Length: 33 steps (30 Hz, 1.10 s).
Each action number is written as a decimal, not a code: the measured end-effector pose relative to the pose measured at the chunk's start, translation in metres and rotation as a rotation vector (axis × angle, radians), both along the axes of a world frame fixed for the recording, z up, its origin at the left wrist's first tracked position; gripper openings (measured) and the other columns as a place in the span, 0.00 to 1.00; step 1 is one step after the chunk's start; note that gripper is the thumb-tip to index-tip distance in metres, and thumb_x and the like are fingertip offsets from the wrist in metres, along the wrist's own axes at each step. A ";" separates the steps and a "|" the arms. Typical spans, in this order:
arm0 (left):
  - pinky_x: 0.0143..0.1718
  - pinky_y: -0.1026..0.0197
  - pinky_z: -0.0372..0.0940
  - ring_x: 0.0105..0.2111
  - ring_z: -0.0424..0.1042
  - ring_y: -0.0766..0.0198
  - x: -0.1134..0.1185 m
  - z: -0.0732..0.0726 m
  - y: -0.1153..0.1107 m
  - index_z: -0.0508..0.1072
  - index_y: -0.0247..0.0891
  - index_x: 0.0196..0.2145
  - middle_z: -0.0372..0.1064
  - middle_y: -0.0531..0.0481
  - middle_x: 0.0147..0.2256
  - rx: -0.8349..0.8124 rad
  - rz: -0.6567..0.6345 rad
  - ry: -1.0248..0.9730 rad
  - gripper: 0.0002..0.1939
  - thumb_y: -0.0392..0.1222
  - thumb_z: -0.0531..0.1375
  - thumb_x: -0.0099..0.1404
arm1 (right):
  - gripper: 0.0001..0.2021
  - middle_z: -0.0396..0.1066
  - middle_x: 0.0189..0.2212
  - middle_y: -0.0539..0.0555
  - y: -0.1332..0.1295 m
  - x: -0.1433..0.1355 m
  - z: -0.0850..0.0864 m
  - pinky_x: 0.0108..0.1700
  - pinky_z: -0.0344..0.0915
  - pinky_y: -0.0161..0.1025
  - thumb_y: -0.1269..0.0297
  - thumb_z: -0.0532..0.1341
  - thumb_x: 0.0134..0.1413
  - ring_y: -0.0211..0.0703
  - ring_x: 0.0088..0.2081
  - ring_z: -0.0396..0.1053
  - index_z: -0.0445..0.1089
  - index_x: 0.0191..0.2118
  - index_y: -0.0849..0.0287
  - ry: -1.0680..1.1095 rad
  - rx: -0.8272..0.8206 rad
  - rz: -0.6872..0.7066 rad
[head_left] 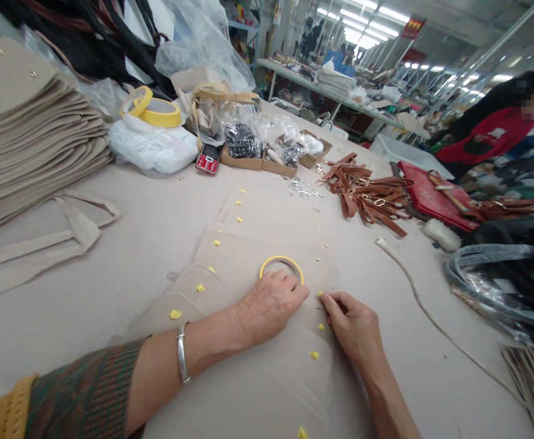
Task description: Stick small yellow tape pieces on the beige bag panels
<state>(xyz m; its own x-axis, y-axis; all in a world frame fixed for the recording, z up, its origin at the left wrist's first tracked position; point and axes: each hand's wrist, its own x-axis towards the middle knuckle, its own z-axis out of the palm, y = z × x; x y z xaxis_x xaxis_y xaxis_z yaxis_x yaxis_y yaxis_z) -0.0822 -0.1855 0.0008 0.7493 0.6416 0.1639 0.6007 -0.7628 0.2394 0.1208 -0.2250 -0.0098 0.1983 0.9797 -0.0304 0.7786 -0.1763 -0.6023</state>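
Note:
Overlapping beige fabric panels (267, 378) lie across the table in front of me, with small yellow tape pieces (176, 314) along both sides. My left hand (273, 305) has its fingers wrapped on the near edge of a yellow tape roll (281, 260), which rests over the panels. To the right of it, my right hand (351, 320) pinches a small yellow tape bit (320, 294) at the panel's right side. Small metal studs (318, 260) show on the farther panels.
Stacked beige panels (33, 140) and a fabric strap (79, 228) lie left. Tape rolls (161, 113) sit on a white bag beyond. Brown straps (362, 192), a red pouch (436, 195) and a cord (413, 286) are right. A person (495, 128) is at the far right.

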 end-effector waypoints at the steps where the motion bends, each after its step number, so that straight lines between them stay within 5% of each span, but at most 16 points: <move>1: 0.37 0.55 0.60 0.35 0.62 0.57 0.000 0.000 -0.001 0.65 0.37 0.36 0.65 0.47 0.35 0.000 -0.016 -0.002 0.06 0.30 0.51 0.65 | 0.16 0.74 0.23 0.51 0.002 -0.003 0.001 0.31 0.62 0.36 0.51 0.56 0.55 0.40 0.24 0.69 0.75 0.31 0.56 -0.043 0.018 0.001; 11: 0.35 0.60 0.62 0.33 0.65 0.61 -0.011 0.006 0.001 0.66 0.38 0.36 0.66 0.50 0.32 0.047 -0.021 -0.140 0.07 0.33 0.49 0.69 | 0.09 0.66 0.16 0.45 0.007 -0.013 0.013 0.25 0.54 0.33 0.59 0.56 0.51 0.37 0.20 0.63 0.72 0.27 0.54 -0.197 -0.044 0.073; 16: 0.40 0.64 0.66 0.38 0.72 0.64 -0.019 0.015 0.003 0.66 0.38 0.47 0.72 0.50 0.38 -0.042 -0.065 -0.413 0.10 0.35 0.49 0.71 | 0.10 0.69 0.17 0.46 -0.013 -0.008 0.023 0.24 0.55 0.34 0.61 0.57 0.52 0.38 0.21 0.65 0.72 0.25 0.55 -0.027 -0.201 0.202; 21: 0.49 0.59 0.68 0.48 0.71 0.62 -0.017 0.015 -0.006 0.54 0.40 0.61 0.70 0.46 0.50 -0.114 -0.085 -0.492 0.22 0.36 0.52 0.70 | 0.10 0.76 0.32 0.52 -0.023 -0.016 0.028 0.36 0.66 0.36 0.60 0.58 0.57 0.42 0.32 0.72 0.74 0.40 0.57 0.188 0.181 0.137; 25: 0.44 0.59 0.70 0.45 0.74 0.61 -0.013 0.012 -0.013 0.54 0.36 0.59 0.72 0.43 0.47 -0.078 -0.057 -0.437 0.21 0.38 0.52 0.71 | 0.10 0.74 0.37 0.55 -0.024 -0.028 0.034 0.40 0.68 0.37 0.68 0.58 0.58 0.41 0.37 0.72 0.71 0.44 0.56 0.148 0.435 0.330; 28: 0.43 0.60 0.70 0.45 0.74 0.61 -0.009 0.012 -0.015 0.55 0.35 0.57 0.72 0.43 0.47 -0.069 -0.090 -0.459 0.18 0.38 0.51 0.71 | 0.09 0.74 0.36 0.55 -0.025 -0.035 0.035 0.42 0.68 0.37 0.73 0.56 0.58 0.41 0.39 0.71 0.71 0.41 0.56 0.084 0.516 0.427; 33: 0.40 0.63 0.67 0.39 0.73 0.64 -0.007 0.012 -0.014 0.64 0.39 0.47 0.72 0.49 0.39 -0.151 -0.133 -0.490 0.09 0.36 0.47 0.72 | 0.09 0.73 0.27 0.51 -0.024 -0.043 0.029 0.33 0.67 0.34 0.76 0.54 0.54 0.38 0.29 0.69 0.69 0.33 0.57 -0.003 0.656 0.395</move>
<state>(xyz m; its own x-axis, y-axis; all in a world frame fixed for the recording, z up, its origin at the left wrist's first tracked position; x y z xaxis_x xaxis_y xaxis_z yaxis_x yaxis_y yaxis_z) -0.0894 -0.1996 0.0133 0.6849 0.5894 0.4283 0.2911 -0.7603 0.5807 0.0778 -0.2490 0.0193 -0.1714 0.7949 0.5820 0.7113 0.5086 -0.4851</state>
